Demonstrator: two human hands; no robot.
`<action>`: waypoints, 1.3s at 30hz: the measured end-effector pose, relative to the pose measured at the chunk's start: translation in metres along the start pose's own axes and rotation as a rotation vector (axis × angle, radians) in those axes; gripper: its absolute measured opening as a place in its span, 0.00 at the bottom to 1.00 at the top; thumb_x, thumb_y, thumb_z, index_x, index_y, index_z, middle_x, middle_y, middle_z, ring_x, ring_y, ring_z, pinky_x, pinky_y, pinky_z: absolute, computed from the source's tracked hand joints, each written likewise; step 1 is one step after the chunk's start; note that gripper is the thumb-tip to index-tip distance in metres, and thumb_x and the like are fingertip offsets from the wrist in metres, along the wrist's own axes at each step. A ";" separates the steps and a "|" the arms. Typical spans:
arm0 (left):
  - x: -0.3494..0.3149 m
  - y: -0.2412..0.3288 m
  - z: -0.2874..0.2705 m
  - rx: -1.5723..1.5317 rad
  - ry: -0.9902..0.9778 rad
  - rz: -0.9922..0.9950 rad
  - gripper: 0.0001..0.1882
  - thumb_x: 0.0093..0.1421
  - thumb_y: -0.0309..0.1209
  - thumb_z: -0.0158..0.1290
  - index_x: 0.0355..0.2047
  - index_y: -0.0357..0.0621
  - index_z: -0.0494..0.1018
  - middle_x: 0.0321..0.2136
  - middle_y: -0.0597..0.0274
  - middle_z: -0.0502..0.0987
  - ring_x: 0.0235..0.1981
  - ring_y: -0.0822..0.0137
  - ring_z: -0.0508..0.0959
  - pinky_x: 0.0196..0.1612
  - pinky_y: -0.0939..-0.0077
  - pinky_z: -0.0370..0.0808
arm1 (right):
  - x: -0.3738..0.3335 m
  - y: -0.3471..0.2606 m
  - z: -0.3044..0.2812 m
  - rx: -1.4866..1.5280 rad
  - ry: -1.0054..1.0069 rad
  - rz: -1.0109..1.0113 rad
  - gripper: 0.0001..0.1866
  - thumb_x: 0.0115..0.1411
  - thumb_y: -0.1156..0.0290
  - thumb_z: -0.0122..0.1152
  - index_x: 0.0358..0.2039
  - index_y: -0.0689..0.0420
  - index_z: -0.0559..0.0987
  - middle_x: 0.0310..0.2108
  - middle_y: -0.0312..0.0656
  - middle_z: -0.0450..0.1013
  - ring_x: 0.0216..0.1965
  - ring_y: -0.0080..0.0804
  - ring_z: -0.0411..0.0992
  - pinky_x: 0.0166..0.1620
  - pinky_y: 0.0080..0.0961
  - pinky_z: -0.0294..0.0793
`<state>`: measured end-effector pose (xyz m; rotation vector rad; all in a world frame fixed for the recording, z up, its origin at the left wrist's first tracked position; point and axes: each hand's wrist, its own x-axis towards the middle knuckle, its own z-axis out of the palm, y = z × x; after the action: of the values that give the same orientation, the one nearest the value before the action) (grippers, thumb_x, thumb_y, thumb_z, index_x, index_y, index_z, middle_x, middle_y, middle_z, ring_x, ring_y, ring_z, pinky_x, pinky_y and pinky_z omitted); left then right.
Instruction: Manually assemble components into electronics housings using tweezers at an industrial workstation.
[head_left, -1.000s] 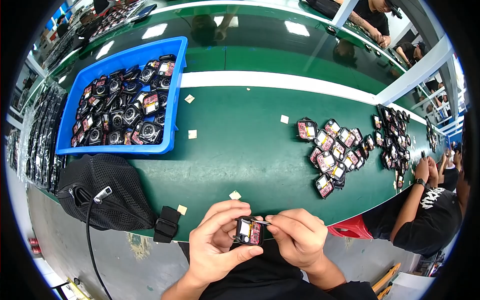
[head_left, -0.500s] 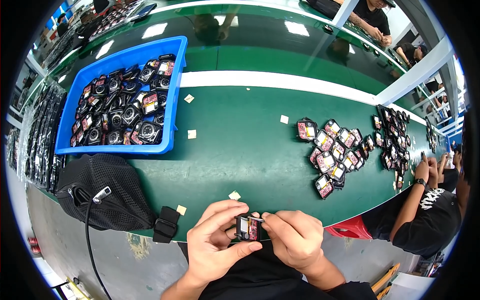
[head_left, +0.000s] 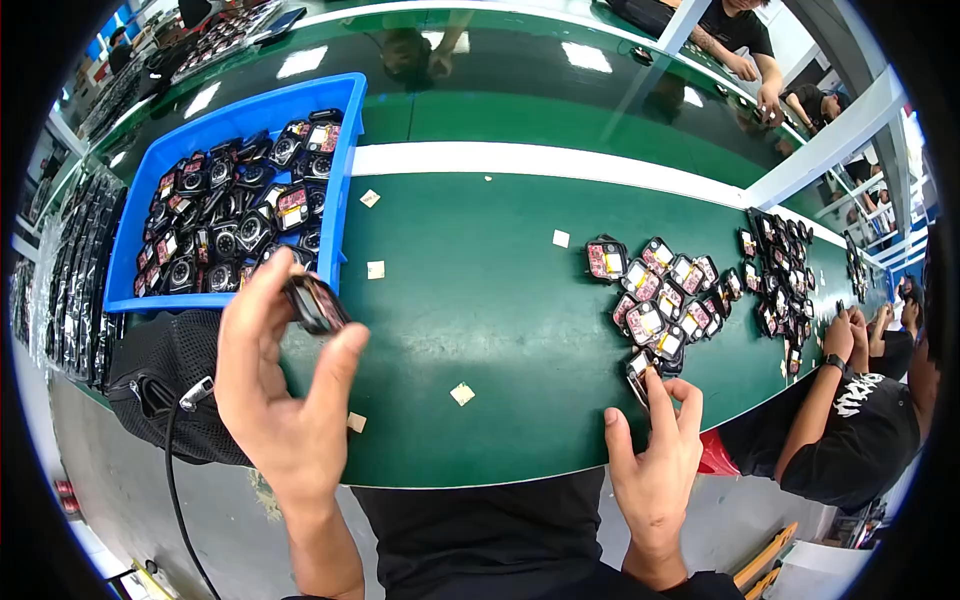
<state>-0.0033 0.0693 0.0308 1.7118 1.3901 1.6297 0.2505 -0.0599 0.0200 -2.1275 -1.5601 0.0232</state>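
Raised near the blue bin, my left hand point(head_left: 290, 390) grips a black smartwatch case point(head_left: 320, 305) between fingers and thumb; motion smears it slightly. My right hand point(head_left: 655, 450) is at the near end of a pile of opened smartwatch cases point(head_left: 670, 300), which show red circuit boards and pale or yellow parts. Its index fingertip touches a tilted case point(head_left: 637, 372) there, while the thumb stays apart. Many more watch cases point(head_left: 235, 215) fill the blue bin point(head_left: 352, 150) at the left, some with round dark backs up.
A black mesh bag point(head_left: 165, 385) with a cable lies left of my left arm. Stacked wrapped trays point(head_left: 80, 270) stand beside the bin. Small pale paper squares point(head_left: 462, 394) dot the green table point(head_left: 470, 250). Another watch pile point(head_left: 780, 270) and a co-worker point(head_left: 850, 430) are at the right.
Both hands were together at the table's front edge on one watch case. They have separated: the left up toward the bin with a case, the right over to the pile.
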 end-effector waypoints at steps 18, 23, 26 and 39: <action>-0.044 0.013 0.012 -0.103 -0.377 0.004 0.24 0.51 0.29 0.72 0.47 0.35 0.79 0.48 0.48 0.78 0.49 0.53 0.81 0.53 0.63 0.77 | -0.001 -0.013 0.018 0.784 -0.175 -0.093 0.14 0.47 0.79 0.77 0.35 0.61 0.83 0.46 0.43 0.78 0.17 0.09 0.60 0.19 0.14 0.60; -0.075 0.020 0.015 -0.296 -0.638 -0.224 0.37 0.53 0.41 0.72 0.58 0.31 0.73 0.53 0.46 0.75 0.52 0.57 0.79 0.56 0.65 0.76 | 0.004 -0.019 0.023 1.070 -0.212 -0.162 0.14 0.50 0.77 0.78 0.36 0.62 0.81 0.49 0.49 0.77 0.19 0.08 0.61 0.19 0.13 0.59; -0.085 0.021 0.021 -0.681 -0.640 -0.484 0.40 0.52 0.40 0.73 0.58 0.29 0.71 0.56 0.45 0.73 0.56 0.57 0.77 0.58 0.65 0.75 | 0.005 -0.023 0.025 1.230 -0.317 -0.192 0.15 0.52 0.76 0.78 0.38 0.63 0.80 0.50 0.51 0.77 0.19 0.07 0.61 0.20 0.12 0.59; -0.090 0.013 0.023 -0.960 -0.453 -0.454 0.33 0.52 0.17 0.69 0.58 0.25 0.70 0.60 0.45 0.66 0.57 0.49 0.77 0.61 0.57 0.77 | 0.013 -0.026 0.025 0.486 0.020 -0.540 0.19 0.48 0.83 0.73 0.43 0.63 0.84 0.33 0.41 0.72 0.23 0.29 0.74 0.23 0.24 0.73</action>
<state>0.0374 -0.0040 -0.0105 0.9911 0.5416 1.2142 0.2237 -0.0333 0.0120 -1.2988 -1.8421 0.1772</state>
